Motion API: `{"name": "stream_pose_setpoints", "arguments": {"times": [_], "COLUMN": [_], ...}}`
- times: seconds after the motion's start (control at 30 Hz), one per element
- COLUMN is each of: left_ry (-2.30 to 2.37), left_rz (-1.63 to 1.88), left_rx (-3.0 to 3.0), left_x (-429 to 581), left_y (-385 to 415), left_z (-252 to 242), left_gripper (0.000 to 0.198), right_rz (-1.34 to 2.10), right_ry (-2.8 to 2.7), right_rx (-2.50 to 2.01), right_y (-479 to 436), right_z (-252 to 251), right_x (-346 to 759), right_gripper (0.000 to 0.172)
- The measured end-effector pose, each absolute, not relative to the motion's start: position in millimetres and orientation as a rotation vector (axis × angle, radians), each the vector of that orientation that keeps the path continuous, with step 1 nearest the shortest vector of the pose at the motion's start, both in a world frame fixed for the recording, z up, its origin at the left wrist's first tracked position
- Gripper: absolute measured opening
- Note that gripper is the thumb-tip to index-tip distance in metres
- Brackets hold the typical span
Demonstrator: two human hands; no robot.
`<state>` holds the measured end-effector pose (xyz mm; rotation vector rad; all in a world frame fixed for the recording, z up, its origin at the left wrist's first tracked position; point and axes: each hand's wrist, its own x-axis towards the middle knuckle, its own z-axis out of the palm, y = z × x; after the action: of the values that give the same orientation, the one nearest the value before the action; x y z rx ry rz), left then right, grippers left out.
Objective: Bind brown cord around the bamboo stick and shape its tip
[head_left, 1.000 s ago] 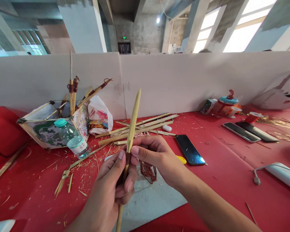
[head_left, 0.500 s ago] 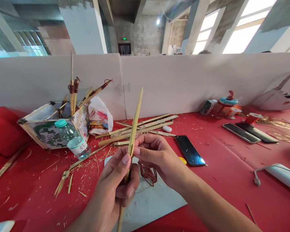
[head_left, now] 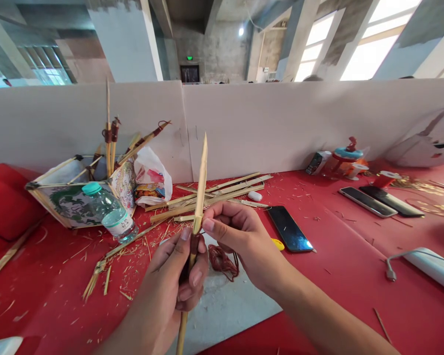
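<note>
My left hand is wrapped round a long pointed bamboo stick held nearly upright over the red table. A dark red thread binding sits on the stick just above my left fingers. My right hand pinches that spot from the right with thumb and forefinger. A loose bundle of dark red thread lies under the hands on a grey mat.
Several bamboo strips lie behind the hands, with shavings around them. A water bottle, a bamboo-and-paper frame and a plastic bag stand at left. Phones lie at right. A white partition runs across the back.
The stick's tip has swung a little left and stands more upright. Both hands keep their grip at the binding, and the right hand has shifted slightly.
</note>
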<state>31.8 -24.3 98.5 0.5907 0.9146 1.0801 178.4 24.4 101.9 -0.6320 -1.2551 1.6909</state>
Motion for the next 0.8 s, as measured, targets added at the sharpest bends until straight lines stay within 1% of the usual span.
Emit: {"name": "stream_pose_setpoints", "arguments": {"times": [0.17,0.33,0.47,0.57,0.7,0.8], "left_ry": [0.889,0.83,0.865,0.866,0.912,0.922], "left_rz": [1.033,1.085,1.16,1.158,1.159,1.163], "left_rx": [0.579,0.553,0.574,0.62,0.669,0.671], "left_x": [33,32,30,30,31,32], "left_y": [-24,-23,-22,-23,-25,-25], "left_z": [98,98,98,96,93,93], "left_gripper": [0.047,0.045,0.038,0.035,0.04,0.041], "right_rz": [1.579,1.604,1.656,1.673,1.735,1.738], "right_ry": [-1.185,-1.167,-1.246,-1.263,-1.281,-1.378], "right_rx": [-0.607,-0.651,-0.715,-0.716,-0.708,-0.643], "right_y": [29,30,30,32,36,38], "right_z": [104,103,99,98,97,97], "right_x": [179,179,179,179,180,181], "right_gripper": [0.025,0.024,0.023,0.029,0.039,0.033]}}
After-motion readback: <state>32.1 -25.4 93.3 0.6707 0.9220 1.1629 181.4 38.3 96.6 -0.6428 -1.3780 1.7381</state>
